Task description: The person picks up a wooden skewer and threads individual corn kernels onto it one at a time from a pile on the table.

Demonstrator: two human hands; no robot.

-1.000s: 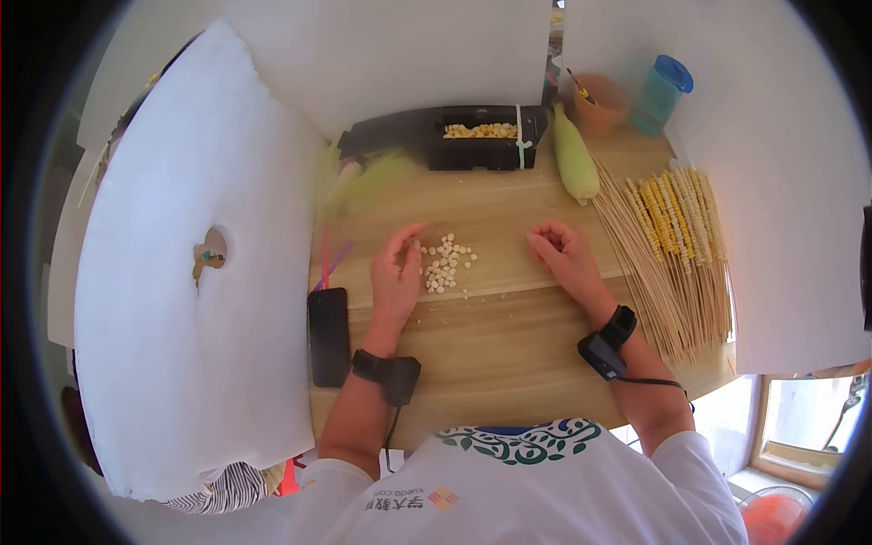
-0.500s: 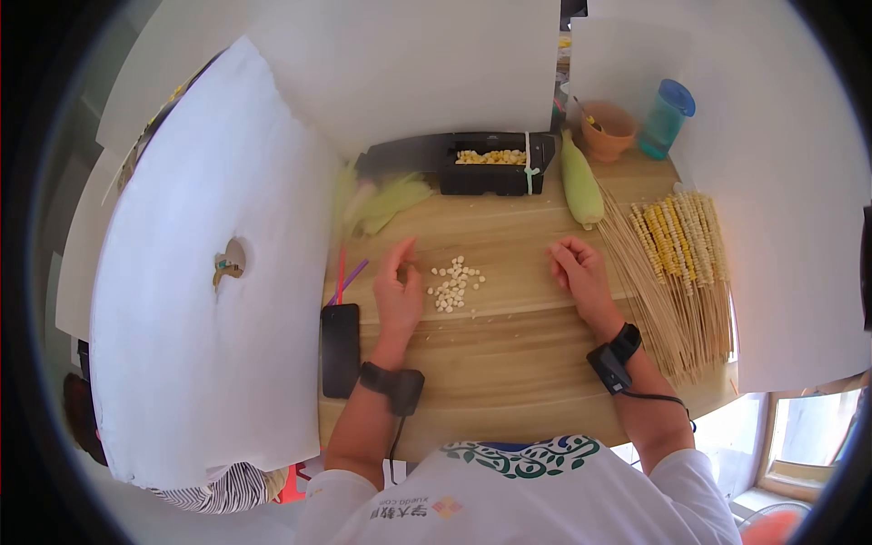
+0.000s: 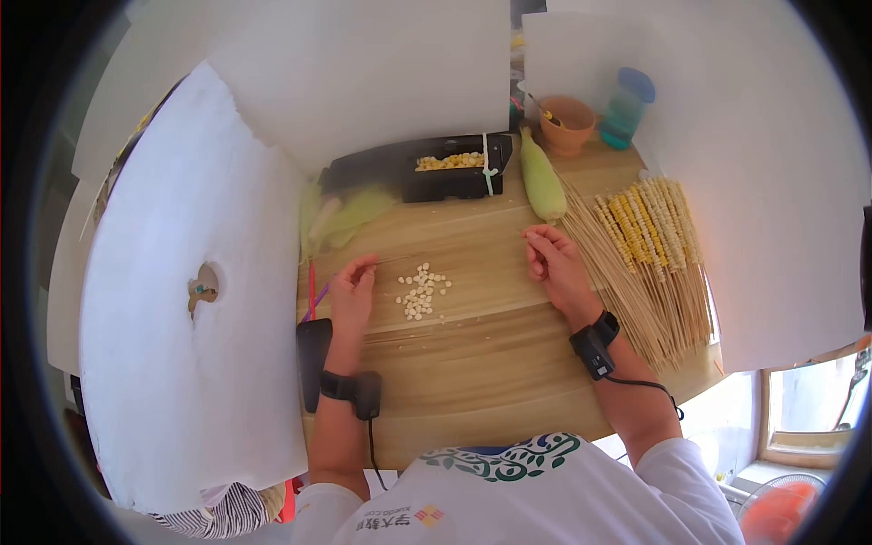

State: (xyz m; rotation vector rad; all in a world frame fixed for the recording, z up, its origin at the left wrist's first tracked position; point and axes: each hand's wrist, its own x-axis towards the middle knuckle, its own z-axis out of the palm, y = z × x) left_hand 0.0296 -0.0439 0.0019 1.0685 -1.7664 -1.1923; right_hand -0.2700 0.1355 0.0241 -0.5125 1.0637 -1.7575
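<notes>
A small heap of loose pale corn kernels [image 3: 421, 290] lies on the wooden table [image 3: 490, 363]. My left hand [image 3: 351, 296] rests palm down just left of the heap, fingers slightly bent, holding nothing and not touching the kernels. My right hand [image 3: 553, 262] lies on the table to the right of the heap with its fingers curled in; nothing shows in it. It sits next to a spread of bare wooden skewers [image 3: 636, 291]. Both wrists wear black bands.
At the back stand a black tray of yellow kernels [image 3: 451, 169], a husked corn cob [image 3: 542, 184], an orange bowl [image 3: 567, 124] and a teal cup [image 3: 625, 96]. Corn-threaded skewers [image 3: 647, 222] lie at right, husks [image 3: 350, 212] and a black phone [image 3: 313, 361] at left. White boards [image 3: 182, 300] enclose the table.
My left hand has drawn back to the left, away from the kernel heap. My right hand has stayed curled and sits closer to the skewers. The view has shifted slightly.
</notes>
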